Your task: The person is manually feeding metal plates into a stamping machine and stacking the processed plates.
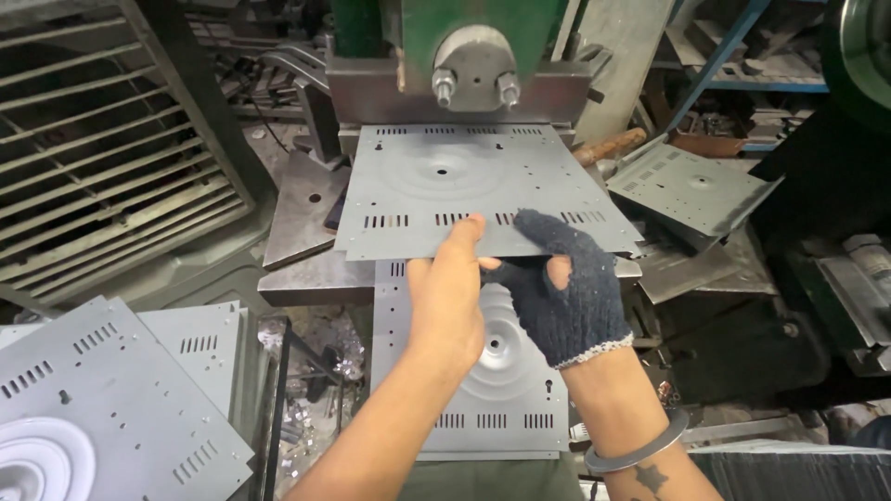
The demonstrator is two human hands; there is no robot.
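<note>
A grey sheet-metal plate (464, 176) with slot rows and a round embossed centre lies flat on the bed of a green press (475, 70). My bare left hand (450, 292) grips the plate's front edge, index finger on top. My right hand (568, 292), in a dark knitted glove with open fingertips and a metal bangle on the wrist, holds the same edge just to the right. A second plate of the same kind (501, 408) lies lower down, under my hands.
A stack of like plates (111, 399) sits at the lower left. More plates (691, 190) lean at the right of the press, by a wooden handle (608, 147). A louvred metal panel (102, 139) stands at the left. Metal scraps litter the floor (320, 408).
</note>
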